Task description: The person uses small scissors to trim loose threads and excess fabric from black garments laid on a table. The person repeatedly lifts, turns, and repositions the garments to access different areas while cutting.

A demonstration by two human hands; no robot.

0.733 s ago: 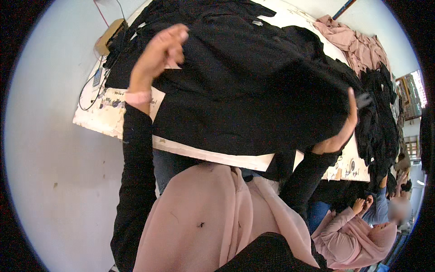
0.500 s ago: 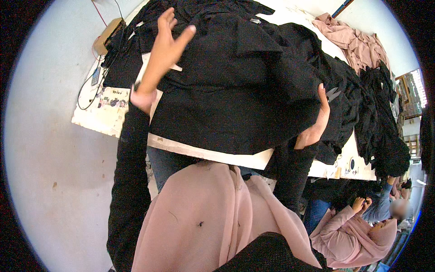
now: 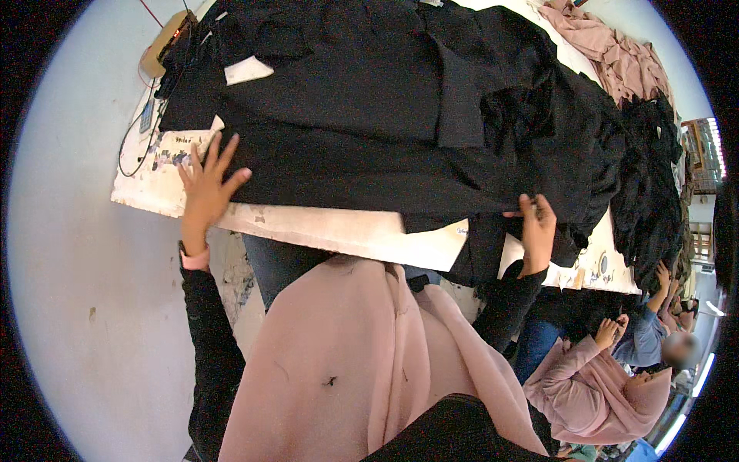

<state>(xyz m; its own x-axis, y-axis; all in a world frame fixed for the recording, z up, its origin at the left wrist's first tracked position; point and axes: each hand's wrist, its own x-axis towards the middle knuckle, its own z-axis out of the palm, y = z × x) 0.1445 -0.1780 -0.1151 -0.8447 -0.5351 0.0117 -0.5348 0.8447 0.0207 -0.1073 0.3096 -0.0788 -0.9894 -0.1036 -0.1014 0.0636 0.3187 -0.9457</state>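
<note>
A large black garment (image 3: 331,146) lies spread over the white table (image 3: 339,231), its near edge close to the table's front. At the garment's left end, my left hand (image 3: 206,185) is flat and open with fingers spread, fingertips at the cloth's edge. My right hand (image 3: 539,229) has its fingers curled at the near right edge, pinching the black cloth there. Whether it also holds a tool is hidden. A white paper-like piece (image 3: 248,71) shows on the cloth at the upper left.
More black garments (image 3: 647,185) are heaped along the right of the table, and pink cloth (image 3: 612,50) lies at the far right. A brown box (image 3: 163,45) with wires and a calculator-like device (image 3: 146,119) stand at the left. A co-worker (image 3: 593,393) sits at right.
My left hand has come down and left from above the garment to its left edge. My right hand has moved lower, fingers now curled. The cloth lies flatter; scissor blades seen by the right hand are out of sight.
</note>
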